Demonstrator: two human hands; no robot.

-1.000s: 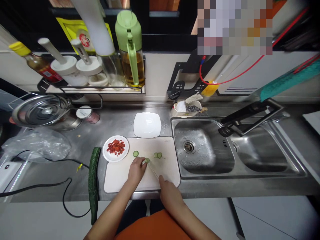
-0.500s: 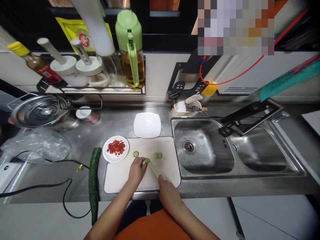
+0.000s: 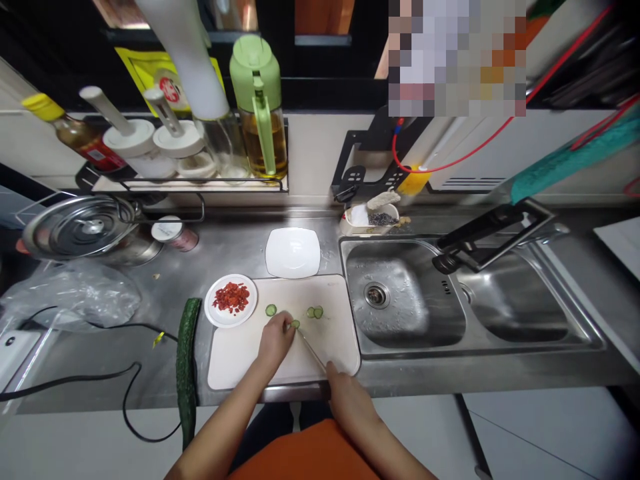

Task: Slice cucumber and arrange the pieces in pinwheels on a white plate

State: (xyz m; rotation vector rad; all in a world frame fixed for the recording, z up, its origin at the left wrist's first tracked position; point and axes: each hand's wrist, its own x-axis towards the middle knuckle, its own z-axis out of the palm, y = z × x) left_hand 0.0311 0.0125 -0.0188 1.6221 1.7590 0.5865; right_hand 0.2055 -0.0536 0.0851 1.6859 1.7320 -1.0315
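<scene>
Slicing looks barely begun: the left hand (image 3: 276, 343) pinches a cucumber piece (image 3: 295, 325) mid-board (image 3: 235, 367), the right hand (image 3: 351, 399) grips a knife (image 3: 313, 351), cut slices (image 3: 319, 312) lie at ten and two o'clock, whole cucumber (image 3: 187, 360) uncut at eight.

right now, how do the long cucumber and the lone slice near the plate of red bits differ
The cucumber is long; the slice is a small round disc. The cucumber shows dark, bumpy skin; the slice, a paler face. The cucumber lies on the counter, overhanging its front edge; the slice, on the cutting board. Both are green.
</scene>
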